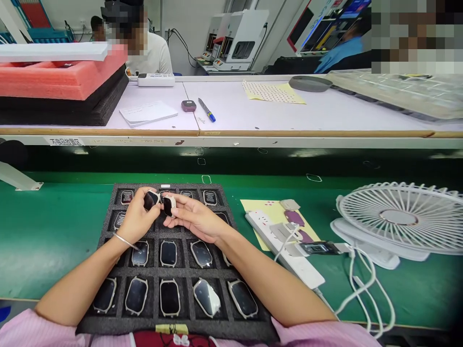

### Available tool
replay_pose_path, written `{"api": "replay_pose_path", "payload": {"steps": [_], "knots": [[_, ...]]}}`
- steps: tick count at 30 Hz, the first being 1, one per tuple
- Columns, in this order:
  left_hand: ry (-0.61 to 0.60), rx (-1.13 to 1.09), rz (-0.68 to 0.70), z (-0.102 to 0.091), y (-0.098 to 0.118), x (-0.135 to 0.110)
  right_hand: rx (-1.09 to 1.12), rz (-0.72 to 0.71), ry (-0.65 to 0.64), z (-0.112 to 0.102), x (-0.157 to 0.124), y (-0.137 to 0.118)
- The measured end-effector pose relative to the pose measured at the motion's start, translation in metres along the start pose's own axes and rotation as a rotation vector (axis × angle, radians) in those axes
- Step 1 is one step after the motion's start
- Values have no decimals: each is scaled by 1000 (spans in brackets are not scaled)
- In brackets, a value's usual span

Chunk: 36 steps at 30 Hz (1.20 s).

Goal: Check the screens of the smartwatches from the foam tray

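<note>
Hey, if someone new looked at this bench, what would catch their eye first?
Probably the dark foam tray at front centre, with watch-like devices in its compartments. Above it, the left hand and right hand each hold one. Next, the white fan on the green bench at right, and the pink foam at upper left.

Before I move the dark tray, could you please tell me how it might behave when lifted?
The dark tray has a grainy, foam-like surface, so it may flex slightly. Holding many watches, it could feel heavier than bare foam. They lie uncovered, so they might shift if it tips.
</note>
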<state>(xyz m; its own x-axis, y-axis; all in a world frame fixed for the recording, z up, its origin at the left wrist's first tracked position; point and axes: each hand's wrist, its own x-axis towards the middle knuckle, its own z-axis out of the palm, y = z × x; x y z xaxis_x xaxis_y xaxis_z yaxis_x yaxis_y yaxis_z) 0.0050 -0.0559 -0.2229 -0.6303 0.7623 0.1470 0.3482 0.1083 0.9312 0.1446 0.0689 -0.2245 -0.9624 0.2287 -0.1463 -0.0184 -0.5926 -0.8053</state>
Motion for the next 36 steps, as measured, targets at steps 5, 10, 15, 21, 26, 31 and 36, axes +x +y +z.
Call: {"api": "replay_pose_path", "payload": {"steps": [5,10,15,21,26,31,36], "knots": [[-4,-5,-1,0,4,-2,-1,-20,-25,1,-1,0],[39,1,-2,0,4,-2,41,-38,-54,3,-1,-1],[51,22,21,0,5,-5,29,-26,-120,2,-2,-3],[74,29,9,0,13,-8,8,-54,-149,0,-2,-2],[70,38,38,0,13,-8,11,-66,-172,-1,-2,-3],[63,50,66,-1,14,-9,2,-61,-141,-2,-2,-3],[62,69,46,0,17,-10,-1,-72,-130,-1,-2,-4]]}}
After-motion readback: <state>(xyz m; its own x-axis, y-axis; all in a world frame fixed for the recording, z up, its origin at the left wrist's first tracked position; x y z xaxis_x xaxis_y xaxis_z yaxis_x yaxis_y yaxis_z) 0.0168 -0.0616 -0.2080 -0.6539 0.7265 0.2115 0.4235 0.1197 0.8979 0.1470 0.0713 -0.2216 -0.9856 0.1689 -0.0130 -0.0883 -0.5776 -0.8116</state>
